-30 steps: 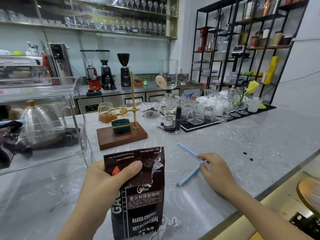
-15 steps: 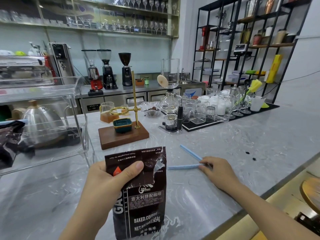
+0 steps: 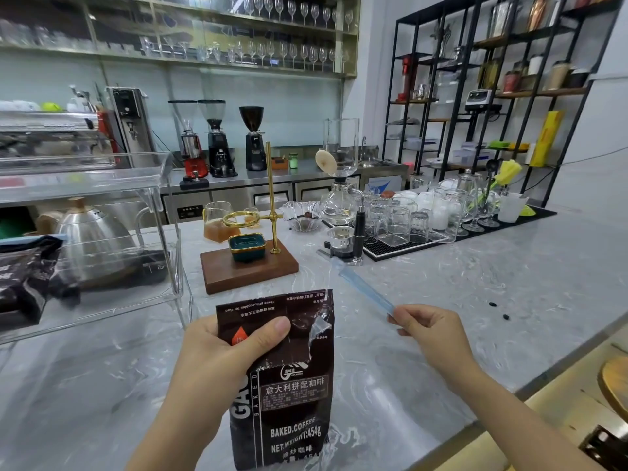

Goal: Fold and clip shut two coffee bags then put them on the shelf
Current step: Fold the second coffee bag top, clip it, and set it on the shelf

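Two coffee bags: one (image 3: 282, 379) gripped in left hand (image 3: 217, 362), one (image 3: 27, 277) shelved; one blue clip (image 3: 365, 287) pinched in right hand (image 3: 431, 334).

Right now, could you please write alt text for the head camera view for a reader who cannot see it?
A person's left hand holds a dark coffee bag upright, top folded over, on a grey marble counter, while the right hand lifts a long blue clip. Behind stand glasses and coffee grinders.

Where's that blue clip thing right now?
The blue clip is pinched at one end by the right hand, angled up toward the glasses, just right of the coffee bag in the left hand.
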`<state>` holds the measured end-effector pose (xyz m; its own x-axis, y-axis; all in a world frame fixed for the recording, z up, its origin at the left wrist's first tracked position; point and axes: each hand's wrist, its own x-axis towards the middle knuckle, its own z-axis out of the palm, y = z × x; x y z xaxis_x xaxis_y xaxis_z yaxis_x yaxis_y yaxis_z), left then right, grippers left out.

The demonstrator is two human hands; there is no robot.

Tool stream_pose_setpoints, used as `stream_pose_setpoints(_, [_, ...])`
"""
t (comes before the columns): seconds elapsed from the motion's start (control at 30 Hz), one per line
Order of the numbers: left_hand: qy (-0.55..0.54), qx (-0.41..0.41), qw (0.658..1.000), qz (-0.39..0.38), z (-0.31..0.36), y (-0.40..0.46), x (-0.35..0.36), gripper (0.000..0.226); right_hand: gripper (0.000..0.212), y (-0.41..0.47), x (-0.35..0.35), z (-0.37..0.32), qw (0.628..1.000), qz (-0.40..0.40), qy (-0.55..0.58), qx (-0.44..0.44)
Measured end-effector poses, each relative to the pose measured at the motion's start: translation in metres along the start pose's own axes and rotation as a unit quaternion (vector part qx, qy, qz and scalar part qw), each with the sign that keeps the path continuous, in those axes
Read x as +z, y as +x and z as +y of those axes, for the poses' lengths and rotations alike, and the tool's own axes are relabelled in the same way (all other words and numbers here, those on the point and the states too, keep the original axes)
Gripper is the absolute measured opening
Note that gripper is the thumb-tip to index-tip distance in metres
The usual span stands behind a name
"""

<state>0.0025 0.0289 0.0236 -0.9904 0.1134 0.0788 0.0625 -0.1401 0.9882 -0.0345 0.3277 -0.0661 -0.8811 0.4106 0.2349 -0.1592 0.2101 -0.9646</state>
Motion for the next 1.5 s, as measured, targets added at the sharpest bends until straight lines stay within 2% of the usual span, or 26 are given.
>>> stream_pose_setpoints(0.2, [-0.001,0.001,1.0,-0.001,0.0,0.0,0.0,0.013,0.035,-0.023,0.018,-0.034,0.971,-0.065,0.215,0.085])
stream_pose_setpoints(0.37, [-0.002,0.005,1.0,0.0,-0.001,0.001,0.0,0.02,0.041,-0.04,0.031,-0.063,0.935,-0.131,0.306,0.126])
stream_pose_setpoints(0.53, [-0.002,0.012,1.0,0.002,-0.001,-0.001,0.0,0.016,0.033,-0.053,0.044,-0.084,0.906,-0.17,0.363,0.136])
stream_pose_setpoints(0.63, [-0.002,0.012,1.0,0.001,0.0,-0.001,0.0,0.015,0.034,-0.058,0.05,-0.09,0.906,-0.189,0.362,0.109])
stream_pose_setpoints(0.73, [-0.008,0.01,1.0,0.003,-0.001,-0.001,0.0,0.017,0.053,-0.06,0.055,-0.095,0.915,-0.201,0.344,0.065])
stream_pose_setpoints(0.8, [-0.011,0.01,1.0,0.002,-0.001,-0.001,0.0,0.014,0.057,-0.061,0.057,-0.098,0.928,-0.19,0.319,0.031])
stream_pose_setpoints(0.93, [-0.007,0.01,1.0,0.002,-0.001,-0.001,0.0,0.016,0.048,-0.065,0.059,-0.108,0.962,-0.138,0.226,-0.057])
stream_pose_setpoints(1.03, [-0.006,0.011,1.0,0.002,-0.001,-0.001,-0.001,0.021,0.02,-0.065,0.058,-0.117,0.976,-0.107,0.16,-0.105])
stream_pose_setpoints(1.07, [-0.006,0.011,1.0,0.002,-0.001,-0.001,-0.001,0.023,0.017,-0.065,0.058,-0.12,0.977,-0.103,0.147,-0.117])
stream_pose_setpoints(1.2, [-0.012,0.013,1.0,0.003,-0.001,-0.002,-0.001,0.022,0.016,-0.065,0.058,-0.126,0.977,-0.109,0.109,-0.144])
stream_pose_setpoints(1.5, [-0.011,0.009,1.0,0.0,-0.002,-0.002,-0.001,0.016,0.02,-0.066,0.057,-0.127,0.982,-0.095,0.089,-0.138])
